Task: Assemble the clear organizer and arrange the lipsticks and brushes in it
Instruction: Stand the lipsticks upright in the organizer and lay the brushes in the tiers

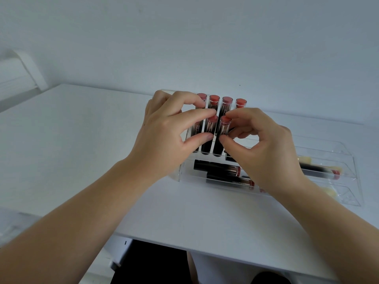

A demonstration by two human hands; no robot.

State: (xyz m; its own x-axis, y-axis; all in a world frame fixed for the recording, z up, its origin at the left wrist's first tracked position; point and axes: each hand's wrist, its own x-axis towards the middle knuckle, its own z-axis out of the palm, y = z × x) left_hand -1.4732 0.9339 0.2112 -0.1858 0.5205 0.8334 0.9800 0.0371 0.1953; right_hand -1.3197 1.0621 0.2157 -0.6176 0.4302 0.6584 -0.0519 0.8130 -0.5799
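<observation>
Standing on the white table (82,140) at about the centre of the view is the clear acrylic organizer (328,160), its stepped tiers running off toward three o'clock. Both hands work at its upper left section, where lipsticks stand upright in slots. The left hand (164,136) has its index finger and thumb curled round the front-row lipstick (211,128), index near the red cap and thumb lower on the dark barrel. Just beside it at three o'clock, the right hand (262,148) pinches the neighbouring front-row lipstick (224,130) the same way, index tip on the cap, thumb tip against the barrel, the other fingers loosely curled behind. The two held tubes stand side by side, close together; whether they touch cannot be told.

Behind them, toward twelve o'clock, a back row of four lipsticks (226,103) stands upright with pink and coral tops showing. Toward six o'clock from the hands, in the lower front trays, two dark lipsticks lie on their sides (217,168), and a third tube (320,171) lies farther toward three o'clock, partly hidden by the right wrist. Pale yellowish objects (330,192) rest in the trays at four o'clock, too blurred to identify.
</observation>
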